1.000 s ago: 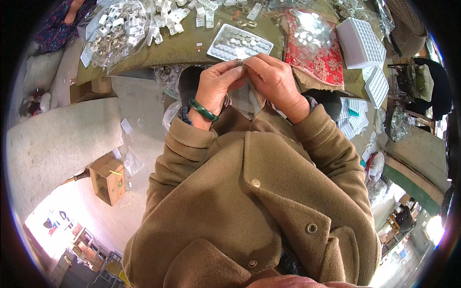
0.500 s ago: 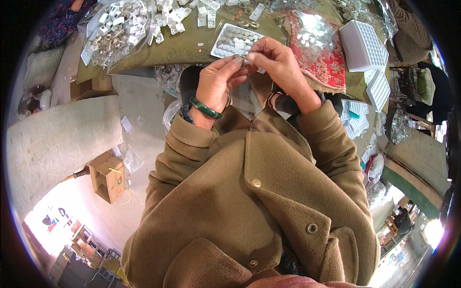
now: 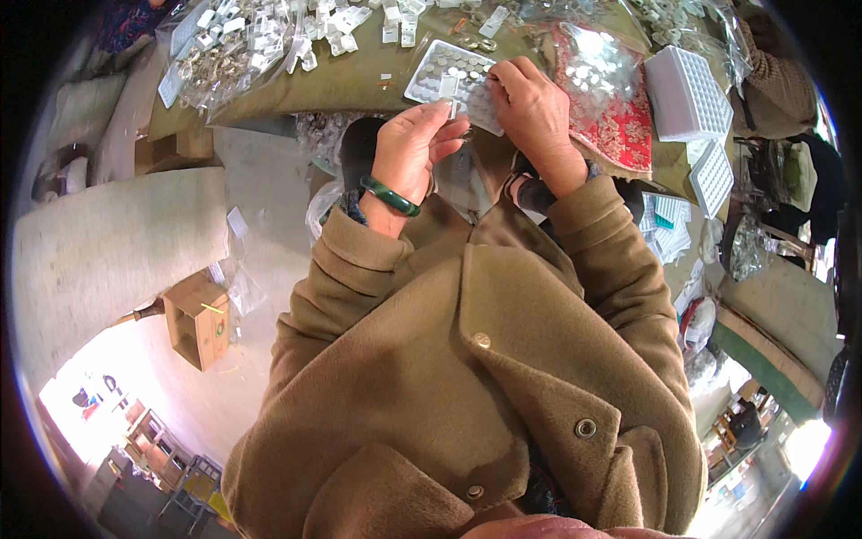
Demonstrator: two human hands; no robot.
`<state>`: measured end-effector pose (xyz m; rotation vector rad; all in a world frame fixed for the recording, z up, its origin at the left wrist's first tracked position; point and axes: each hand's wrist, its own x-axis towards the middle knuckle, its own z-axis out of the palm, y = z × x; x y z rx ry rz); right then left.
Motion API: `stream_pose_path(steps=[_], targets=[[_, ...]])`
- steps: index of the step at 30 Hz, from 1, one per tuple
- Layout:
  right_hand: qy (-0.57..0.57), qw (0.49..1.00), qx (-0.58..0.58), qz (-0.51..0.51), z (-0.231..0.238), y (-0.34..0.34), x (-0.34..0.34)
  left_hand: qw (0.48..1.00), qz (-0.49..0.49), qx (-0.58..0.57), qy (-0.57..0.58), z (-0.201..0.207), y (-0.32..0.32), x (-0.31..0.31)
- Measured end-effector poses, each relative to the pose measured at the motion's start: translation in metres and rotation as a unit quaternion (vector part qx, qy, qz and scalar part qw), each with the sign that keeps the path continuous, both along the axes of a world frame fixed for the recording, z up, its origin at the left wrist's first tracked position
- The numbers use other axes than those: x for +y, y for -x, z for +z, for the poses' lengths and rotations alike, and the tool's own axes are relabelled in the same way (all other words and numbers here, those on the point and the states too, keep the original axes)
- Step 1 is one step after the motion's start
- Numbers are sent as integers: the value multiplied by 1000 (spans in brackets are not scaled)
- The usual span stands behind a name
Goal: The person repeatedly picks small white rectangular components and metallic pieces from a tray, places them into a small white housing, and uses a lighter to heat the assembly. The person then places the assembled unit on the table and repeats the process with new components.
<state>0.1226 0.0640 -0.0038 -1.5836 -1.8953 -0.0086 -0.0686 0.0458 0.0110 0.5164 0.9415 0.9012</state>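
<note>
My left hand (image 3: 406, 151), with a green bangle at its wrist, holds a small white plastic case (image 3: 449, 87) between thumb and fingers. A dark, shiny bit shows by its lower fingertips, too small to name. Below the case lies a white tray (image 3: 415, 90) with rows of round silvery discs (image 3: 442, 61). My right hand (image 3: 537, 106) is at the tray's right side, thumb and fingers pinched together. What they hold, if anything, is hidden.
A clear bag (image 3: 211, 85) of white cases and metal parts lies at the left of the table. More silvery discs (image 3: 593, 72) lie on red patterned cloth (image 3: 620, 130) at the right, beside stacked white trays (image 3: 682, 94). A cardboard box (image 3: 196, 321) stands on the floor.
My right hand has left the white case and moved right to the tray's side. My left hand still holds the case, its lower fingers now more spread.
</note>
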Motion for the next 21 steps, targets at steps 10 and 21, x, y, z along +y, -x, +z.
stream_pose_path(steps=[10,21], targets=[[35,999,26,-32,2,1,5,999,-25,-3,-30,6,-1,-6],[58,947,297,111,32,9,-31,998,-43,-1,-34,7,-7,-10]])
